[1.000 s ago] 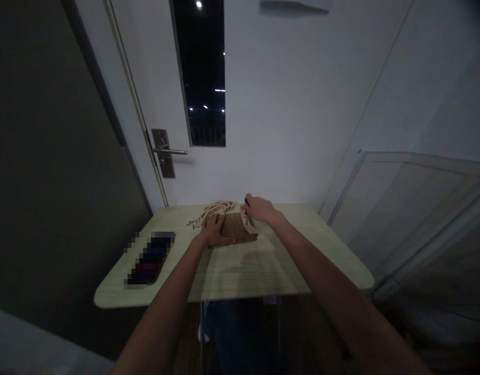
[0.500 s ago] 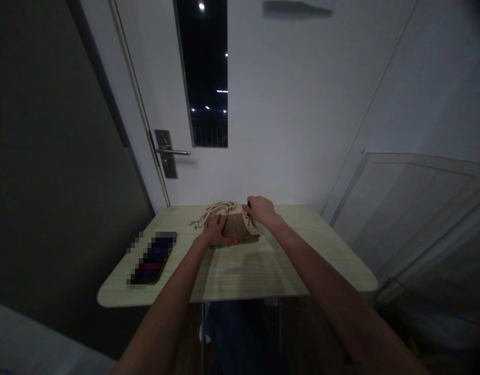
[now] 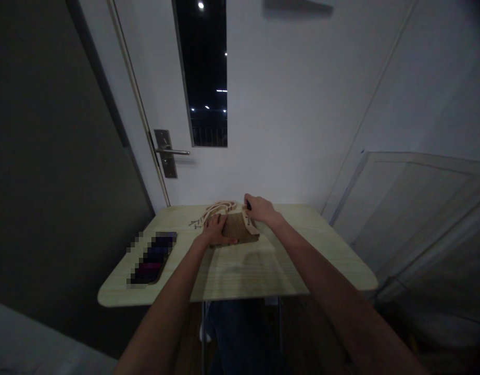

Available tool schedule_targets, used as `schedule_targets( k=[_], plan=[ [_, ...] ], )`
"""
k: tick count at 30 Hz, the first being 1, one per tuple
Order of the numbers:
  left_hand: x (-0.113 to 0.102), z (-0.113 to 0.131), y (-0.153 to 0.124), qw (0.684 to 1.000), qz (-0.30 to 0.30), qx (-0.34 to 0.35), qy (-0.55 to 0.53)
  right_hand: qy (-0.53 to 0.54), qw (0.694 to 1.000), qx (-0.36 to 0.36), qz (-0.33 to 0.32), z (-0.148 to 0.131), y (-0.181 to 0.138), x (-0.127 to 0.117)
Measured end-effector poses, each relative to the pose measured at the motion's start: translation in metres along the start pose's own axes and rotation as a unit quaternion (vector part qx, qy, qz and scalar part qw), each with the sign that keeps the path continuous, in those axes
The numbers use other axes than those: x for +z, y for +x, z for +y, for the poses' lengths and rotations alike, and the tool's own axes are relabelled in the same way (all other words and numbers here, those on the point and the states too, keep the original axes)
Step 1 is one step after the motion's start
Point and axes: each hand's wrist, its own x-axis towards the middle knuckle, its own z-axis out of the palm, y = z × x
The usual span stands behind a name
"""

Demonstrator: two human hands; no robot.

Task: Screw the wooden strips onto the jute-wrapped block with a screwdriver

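A brown wooden board lies near the back middle of the table. My left hand presses flat on its left part, fingers spread and thumb along the front edge. Along the board's right side sits a pale curved wooden piece with small dark screws at it. Just above that piece, my right hand is closed around a black-handled tool; its tip is too small to make out. Behind my left hand lie more pale curved wooden pieces.
Several loose screws lie left of the board. A phone, partly pixelated, rests on the table's left side. The light wood table stands against a white door with a metal handle.
My right hand has shifted and turned slightly at the black-handled tool, moving a little up and left. My left hand and the board stay in place.
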Motion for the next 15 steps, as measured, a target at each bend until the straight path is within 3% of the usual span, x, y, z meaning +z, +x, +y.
schedule_targets(
  k=[15],
  plan=[
    [0.0012, -0.0021, 0.001, 1.0, -0.001, 0.008, 0.011, -0.002, 1.0, 0.013, -0.008, 0.0012, -0.0014, -0.0024]
  ],
)
